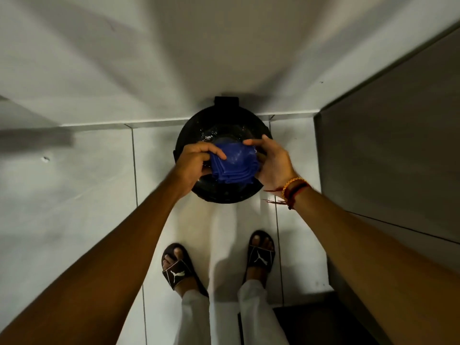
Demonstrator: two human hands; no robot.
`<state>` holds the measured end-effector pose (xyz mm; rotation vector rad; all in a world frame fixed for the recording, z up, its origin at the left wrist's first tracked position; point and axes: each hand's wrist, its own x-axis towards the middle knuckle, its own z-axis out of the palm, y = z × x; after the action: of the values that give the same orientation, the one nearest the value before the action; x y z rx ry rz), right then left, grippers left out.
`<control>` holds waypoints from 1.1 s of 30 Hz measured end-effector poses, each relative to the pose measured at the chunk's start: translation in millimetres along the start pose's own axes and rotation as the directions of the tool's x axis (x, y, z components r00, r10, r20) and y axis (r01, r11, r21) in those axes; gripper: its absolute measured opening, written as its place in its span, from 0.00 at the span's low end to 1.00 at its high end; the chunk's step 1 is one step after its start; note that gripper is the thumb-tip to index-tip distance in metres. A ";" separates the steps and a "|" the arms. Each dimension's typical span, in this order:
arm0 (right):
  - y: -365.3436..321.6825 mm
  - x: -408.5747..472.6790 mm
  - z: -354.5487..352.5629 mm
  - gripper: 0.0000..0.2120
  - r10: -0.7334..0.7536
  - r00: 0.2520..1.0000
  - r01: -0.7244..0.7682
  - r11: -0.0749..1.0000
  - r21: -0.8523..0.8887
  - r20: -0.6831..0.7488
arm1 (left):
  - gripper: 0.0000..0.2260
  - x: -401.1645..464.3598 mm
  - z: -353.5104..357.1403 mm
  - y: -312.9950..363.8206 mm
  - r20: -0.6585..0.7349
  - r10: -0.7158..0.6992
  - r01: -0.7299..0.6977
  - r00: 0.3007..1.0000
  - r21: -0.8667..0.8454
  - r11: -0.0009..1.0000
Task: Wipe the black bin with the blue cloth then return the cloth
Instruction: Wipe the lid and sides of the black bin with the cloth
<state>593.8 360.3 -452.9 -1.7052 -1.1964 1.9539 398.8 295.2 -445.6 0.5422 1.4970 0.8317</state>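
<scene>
A round black bin stands on the tiled floor against the far wall, seen from above, its lid shiny. A folded blue cloth is held over the lid's near half. My left hand grips the cloth's left edge with curled fingers. My right hand grips its right edge, thumb and forefinger on top. Whether the cloth touches the lid I cannot tell.
A white wall rises behind the bin. A grey panel runs along the right side. A dark object sits at the bottom right. My feet in dark slides stand on white floor tiles just before the bin.
</scene>
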 end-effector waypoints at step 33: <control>-9.4 107.6 99.8 0.37 -0.416 0.875 0.255 -0.037 -0.966 0.247 | 0.51 -3.1 -58.3 -135.6 -0.035 0.298 -0.085 0.954 0.922 0.379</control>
<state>471.3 400.3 -523.7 -1.5081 -2.9862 0.3973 361.3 197.5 -549.8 1.5409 2.0610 0.1041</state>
